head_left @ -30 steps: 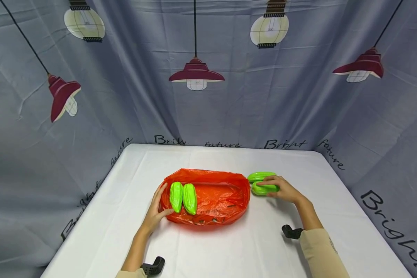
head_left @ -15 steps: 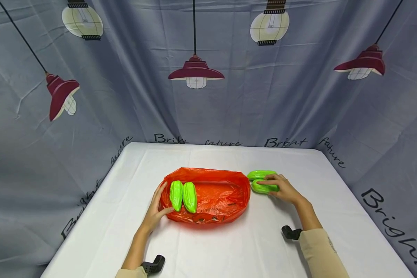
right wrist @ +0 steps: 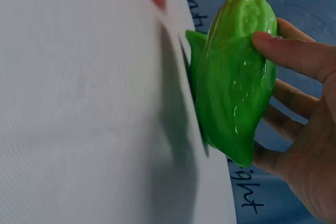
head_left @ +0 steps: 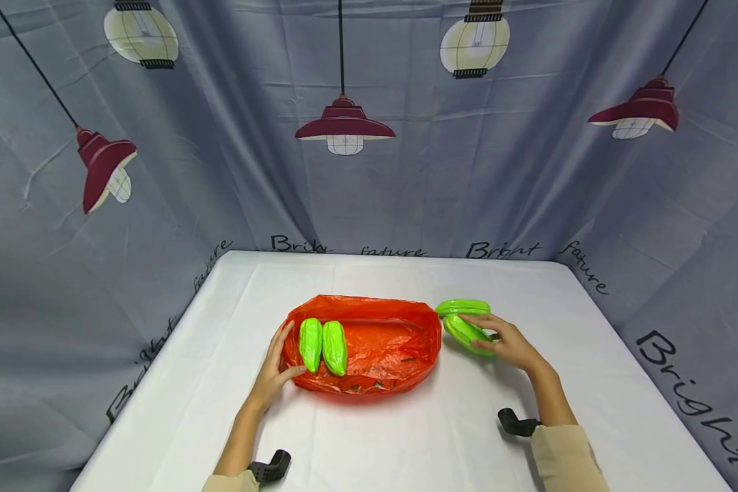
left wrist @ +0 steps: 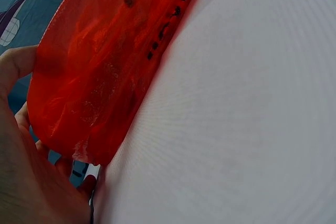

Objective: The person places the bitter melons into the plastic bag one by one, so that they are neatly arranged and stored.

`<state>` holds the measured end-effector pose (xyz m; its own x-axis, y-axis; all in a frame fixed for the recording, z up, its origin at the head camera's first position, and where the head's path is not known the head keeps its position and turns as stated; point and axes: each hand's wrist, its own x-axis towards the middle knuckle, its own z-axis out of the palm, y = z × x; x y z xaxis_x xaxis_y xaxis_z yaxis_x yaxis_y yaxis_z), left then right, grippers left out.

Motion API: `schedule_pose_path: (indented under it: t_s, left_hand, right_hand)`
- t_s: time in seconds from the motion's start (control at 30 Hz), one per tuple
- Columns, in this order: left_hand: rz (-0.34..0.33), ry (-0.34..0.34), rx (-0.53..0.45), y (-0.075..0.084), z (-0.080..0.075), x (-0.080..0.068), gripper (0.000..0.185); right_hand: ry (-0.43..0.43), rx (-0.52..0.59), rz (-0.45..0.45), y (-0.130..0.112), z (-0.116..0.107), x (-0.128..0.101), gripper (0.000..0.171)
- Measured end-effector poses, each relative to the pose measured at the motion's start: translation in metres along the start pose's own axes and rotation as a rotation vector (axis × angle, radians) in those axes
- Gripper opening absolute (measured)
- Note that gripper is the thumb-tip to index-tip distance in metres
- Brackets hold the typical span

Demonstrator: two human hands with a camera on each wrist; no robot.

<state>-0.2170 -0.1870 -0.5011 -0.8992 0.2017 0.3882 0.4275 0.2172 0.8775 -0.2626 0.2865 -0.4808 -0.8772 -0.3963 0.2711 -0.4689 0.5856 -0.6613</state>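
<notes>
A red plastic bag [head_left: 381, 342] lies spread with its mouth upward in the middle of the table. Inside its left end, two green bitter gourds [head_left: 335, 348] lie side by side. My left hand [head_left: 272, 372] holds that end, thumb and fingers spread round the rim; in the left wrist view the thumb reaches behind the bag's edge. Right of the bag, my right hand [head_left: 507, 344] grips another bitter gourd [head_left: 467, 333] between thumb and fingers. The right wrist view shows this gourd [right wrist: 236, 82] tilted, with part of one more gourd [right wrist: 195, 61] behind it.
A further bitter gourd [head_left: 463, 307] lies just beyond the held one, close to the bag's right edge. The table [head_left: 369, 444] has a white cover. Grey curtains [head_left: 406, 198] printed with lamps surround its back and sides. Each wrist wears a black device [head_left: 518, 422].
My right hand has shifted slightly to the right and nearer, turning the gourd it holds so its near end swings toward me. The left hand stays on the bag.
</notes>
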Motion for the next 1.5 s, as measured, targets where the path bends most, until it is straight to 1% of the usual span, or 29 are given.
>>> schedule_pose_path:
  t_s: [0.1,0.17,0.3,0.4,0.53,0.6,0.7,0.77,0.87,0.97,1.1,1.3,1.43,1.5]
  left_hand:
    - [-0.003,-0.001,-0.001,0.000,0.000,0.000,0.078]
    - [-0.004,-0.001,-0.002,-0.001,0.000,0.000,0.078]
    - [-0.006,0.000,0.001,-0.002,0.001,-0.001,0.079]
    - [-0.010,-0.001,0.005,-0.003,0.001,0.000,0.079]
    - [-0.010,-0.004,0.004,-0.004,0.000,0.000,0.080]
    - [-0.006,-0.005,0.001,-0.004,0.000,0.000,0.079]
    - [0.003,-0.009,0.000,-0.004,0.000,0.000,0.079]
    - [0.004,-0.010,-0.001,-0.004,0.000,0.000,0.079]
    - [0.004,-0.012,-0.002,-0.005,0.000,0.000,0.080]
    - [0.006,-0.012,-0.001,-0.005,0.000,0.000,0.080]
    - [0.005,-0.014,0.000,-0.005,-0.001,0.000,0.080]
    - [-0.006,-0.008,0.012,-0.005,0.000,-0.001,0.079]
    - [-0.007,-0.003,0.016,-0.004,0.000,0.000,0.080]
    - [-0.006,-0.006,0.015,-0.004,0.000,0.000,0.080]
  right_hand:
    - [0.026,0.067,0.013,-0.010,0.002,-0.002,0.051]
    - [0.043,0.093,0.017,-0.016,0.004,-0.003,0.051]
    - [0.077,0.099,0.049,-0.028,0.005,-0.003,0.053]
    - [0.122,0.099,0.077,-0.036,0.005,-0.002,0.056]
    - [0.181,0.148,0.079,-0.049,0.004,0.001,0.057]
    - [0.199,0.193,0.070,-0.057,0.004,0.002,0.056]
    - [0.214,0.290,0.052,-0.069,0.007,0.005,0.056]
    - [0.219,0.349,0.026,-0.078,0.010,0.007,0.056]
    - [0.224,0.399,-0.008,-0.097,0.014,0.011,0.057]
    - [0.249,0.408,-0.008,-0.117,0.019,0.015,0.056]
    - [0.296,0.399,0.042,-0.137,0.032,0.022,0.055]
    - [0.347,0.329,0.099,-0.159,0.056,0.035,0.055]
    - [0.334,0.343,0.143,-0.170,0.073,0.045,0.055]
    - [0.327,0.346,0.177,-0.163,0.085,0.051,0.055]
